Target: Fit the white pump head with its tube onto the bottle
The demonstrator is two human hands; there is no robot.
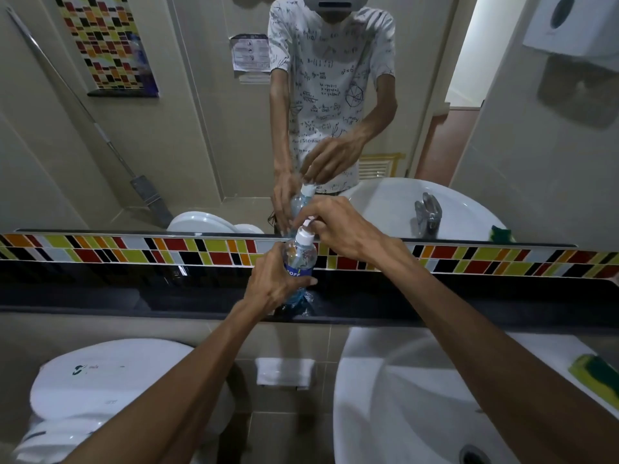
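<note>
A clear plastic bottle (299, 254) with a blue label stands above the dark ledge (134, 296) below the mirror. My left hand (273, 283) is wrapped around its lower body. The white pump head (305, 235) sits on the bottle's neck. My right hand (338, 226) grips the pump head from the right, fingertips on its top. The tube is hidden inside the bottle. The mirror shows the same hands and bottle from the other side.
A white sink (418, 396) lies at the lower right with a green and yellow sponge (594, 373) on its rim. A white toilet tank (110, 380) is at the lower left. A folded white towel (284, 371) hangs between them.
</note>
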